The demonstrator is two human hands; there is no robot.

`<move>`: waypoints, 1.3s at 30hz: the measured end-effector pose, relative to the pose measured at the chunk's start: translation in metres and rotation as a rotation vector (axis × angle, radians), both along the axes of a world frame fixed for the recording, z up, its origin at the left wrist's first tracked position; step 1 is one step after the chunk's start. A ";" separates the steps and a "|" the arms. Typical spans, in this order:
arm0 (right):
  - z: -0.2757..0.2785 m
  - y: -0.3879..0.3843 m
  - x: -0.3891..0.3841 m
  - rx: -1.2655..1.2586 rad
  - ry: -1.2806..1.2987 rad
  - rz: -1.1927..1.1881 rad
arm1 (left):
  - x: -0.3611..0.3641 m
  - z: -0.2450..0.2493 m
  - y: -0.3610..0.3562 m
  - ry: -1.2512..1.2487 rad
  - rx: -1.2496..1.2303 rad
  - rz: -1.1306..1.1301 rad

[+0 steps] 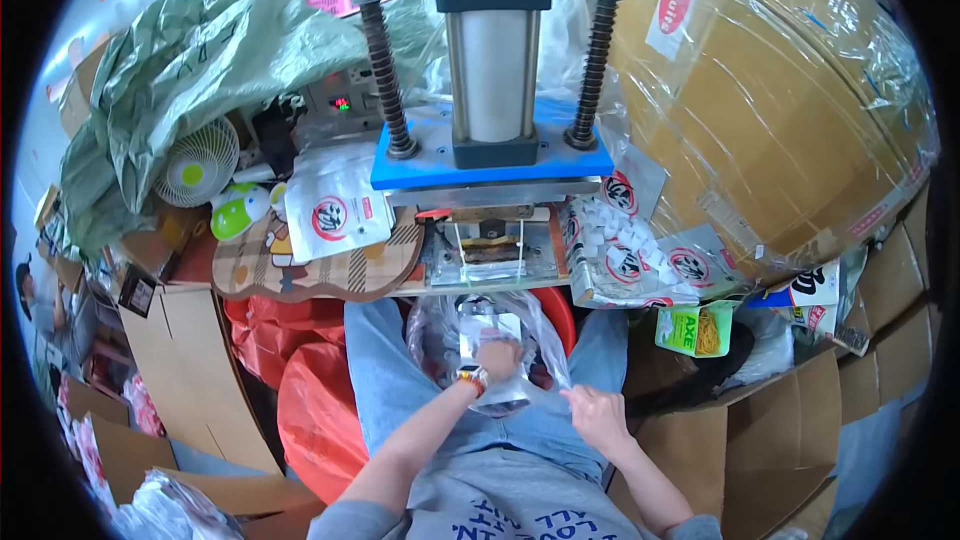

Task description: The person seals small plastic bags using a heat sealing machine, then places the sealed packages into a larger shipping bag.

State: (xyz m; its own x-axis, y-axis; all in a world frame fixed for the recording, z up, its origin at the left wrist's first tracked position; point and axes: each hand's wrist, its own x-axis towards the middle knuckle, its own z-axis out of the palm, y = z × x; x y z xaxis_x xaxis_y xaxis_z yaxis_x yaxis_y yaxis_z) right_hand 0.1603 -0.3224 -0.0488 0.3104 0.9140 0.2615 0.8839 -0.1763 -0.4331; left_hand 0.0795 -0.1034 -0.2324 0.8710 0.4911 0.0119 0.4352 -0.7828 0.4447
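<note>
Between my knees, a clear plastic bag (pixel 548 335) lines a red tub (pixel 562 312). My left hand (pixel 497 358), with a watch and a beaded bracelet at the wrist, reaches down into the bag. Its fingers are curled over a silver pouch (pixel 482 328); the fingertips are partly hidden. More silvery packaging lies below that hand. My right hand (pixel 597 418) is closed on the bag's edge, pulling it taut to the right of the tub.
A press with a blue plate (pixel 490 145) and two spring rods stands ahead. A patterned board (pixel 330 265) carries a printed pouch (pixel 340 215). Small white pieces (pixel 620 235) lie on pouches to the right, near a green AXE container (pixel 692 331). A large carton (pixel 760 120) stands behind; red bags (pixel 320 420) lie left.
</note>
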 end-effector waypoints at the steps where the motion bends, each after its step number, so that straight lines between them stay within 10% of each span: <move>1: -0.006 0.004 0.005 -0.020 0.025 -0.056 | 0.002 -0.008 -0.001 -0.005 -0.009 0.005; 6: -0.035 0.078 0.027 0.337 0.039 0.287 | -0.014 0.042 -0.014 0.254 -0.021 -0.337; 8: -0.088 0.124 0.034 0.233 0.481 0.601 | -0.042 0.008 -0.030 0.163 -0.002 -0.395; 9: -0.094 0.136 0.032 -0.211 0.878 0.551 | -0.055 -0.013 -0.030 0.070 -0.006 -0.432; 10: -0.105 0.147 0.026 -0.208 0.885 0.556 | -0.065 0.058 -0.037 -0.070 0.037 -0.381; 16: -0.162 0.172 0.017 -0.380 0.947 0.708 | -0.086 0.100 -0.001 -0.039 -0.117 -0.118; 20: -0.163 0.151 0.021 -0.291 0.975 0.626 | -0.071 0.098 0.029 -0.402 -1.061 0.471; 24: -0.159 0.145 0.012 -0.520 1.029 0.493 | -0.033 0.079 0.020 -0.304 -0.589 0.215; 26: -0.180 0.141 0.005 0.090 1.417 0.126 | -0.027 0.084 0.012 -0.358 -0.405 0.175; 31: -0.162 0.125 0.021 -0.272 1.315 0.603 | -0.037 0.093 0.018 -0.193 -0.445 0.056; 39: -0.185 0.146 -0.013 -0.115 1.535 0.119 | -0.049 0.069 0.044 -0.512 -0.792 0.405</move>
State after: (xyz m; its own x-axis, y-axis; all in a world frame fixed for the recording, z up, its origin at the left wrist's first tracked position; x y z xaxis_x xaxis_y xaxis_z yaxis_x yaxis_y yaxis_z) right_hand 0.1476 -0.1768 -0.2335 0.1321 0.9442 -0.3017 -0.3734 -0.2345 -0.8975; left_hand 0.0308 -0.0595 -0.1636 0.6198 0.7755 -0.1202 0.2147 -0.0202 0.9765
